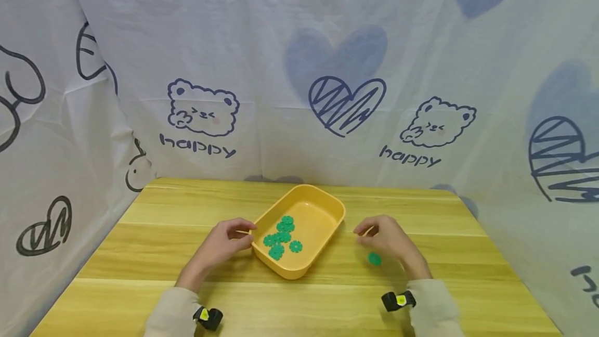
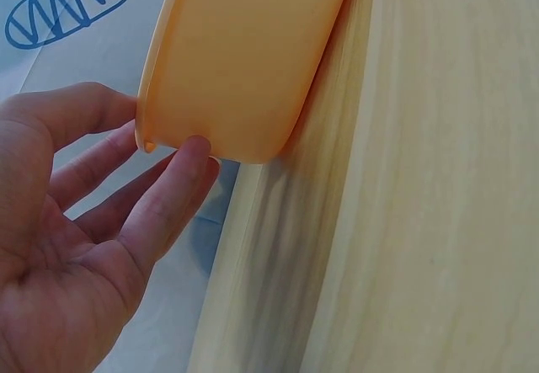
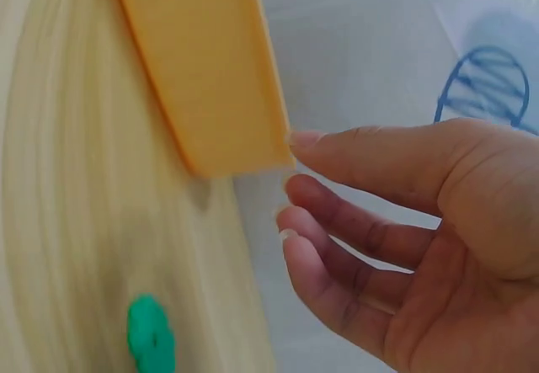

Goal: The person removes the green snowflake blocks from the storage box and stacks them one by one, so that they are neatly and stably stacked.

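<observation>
A yellow plastic tray (image 1: pixel 323 196) stands at an angle on the table, with several green snowflake discs (image 1: pixel 283 236) gathered toward its left side. My left hand (image 1: pixel 224 241) holds the tray's left corner, the thumb at the rim and fingertips against the outer wall in the left wrist view (image 2: pixel 109 213). Right of the tray, apart from it, my right hand (image 1: pixel 386 235) hovers with loosely bent fingers and nothing visible between them. One green snowflake disc (image 1: pixel 374 259) lies below it, also in the right wrist view as a blurred green disc (image 3: pixel 152 333).
The light wood table (image 1: pixel 196 199) reaches back to a white curtain (image 1: pixel 271 66) printed with hearts and bears. More curtain hangs along both sides. Black bands with yellow marks (image 1: pixel 206 317) sit at both wrists, below pale sleeves.
</observation>
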Motion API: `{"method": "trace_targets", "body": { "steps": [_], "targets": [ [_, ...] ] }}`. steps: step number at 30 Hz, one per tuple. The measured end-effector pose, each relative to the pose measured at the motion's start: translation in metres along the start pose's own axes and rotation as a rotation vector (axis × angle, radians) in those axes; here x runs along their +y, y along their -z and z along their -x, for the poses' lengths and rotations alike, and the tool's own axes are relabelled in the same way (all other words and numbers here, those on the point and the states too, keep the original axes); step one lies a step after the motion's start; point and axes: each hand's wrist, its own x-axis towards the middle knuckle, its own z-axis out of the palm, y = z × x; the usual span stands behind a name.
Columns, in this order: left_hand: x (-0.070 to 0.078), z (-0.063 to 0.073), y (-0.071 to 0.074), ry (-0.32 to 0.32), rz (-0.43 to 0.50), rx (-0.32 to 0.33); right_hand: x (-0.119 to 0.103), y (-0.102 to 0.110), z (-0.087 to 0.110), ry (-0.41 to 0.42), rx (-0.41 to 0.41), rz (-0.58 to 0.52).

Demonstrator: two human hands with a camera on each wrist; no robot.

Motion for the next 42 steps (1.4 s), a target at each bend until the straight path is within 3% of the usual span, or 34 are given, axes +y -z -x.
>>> {"method": "trace_targets", "body": {
  "steps": [5,11,21,24,33,42],
  "targets": [
    [-0.001,-0.001,0.0,-0.008,-0.007,0.001,-0.024,-0.008,-0.01,0.095,-0.043,-0.003],
    [-0.002,-0.002,0.0,-0.007,-0.011,0.003,-0.051,-0.024,-0.031,0.153,-0.096,0.013],
    [-0.001,0.001,0.0,-0.006,-0.01,-0.004,-0.069,-0.064,-0.06,0.352,-0.191,0.075],
    [0.0,0.001,0.0,-0.019,-0.004,-0.01,-0.073,-0.074,-0.065,0.344,-0.225,0.112],
    [0.0,0.0,0.001,-0.032,0.0,-0.013,-0.077,-0.096,-0.075,0.207,-0.318,0.169],
    [-0.003,-0.001,0.001,-0.023,-0.004,-0.009,-0.08,-0.104,-0.078,0.209,-0.344,0.297]
  ]
}}
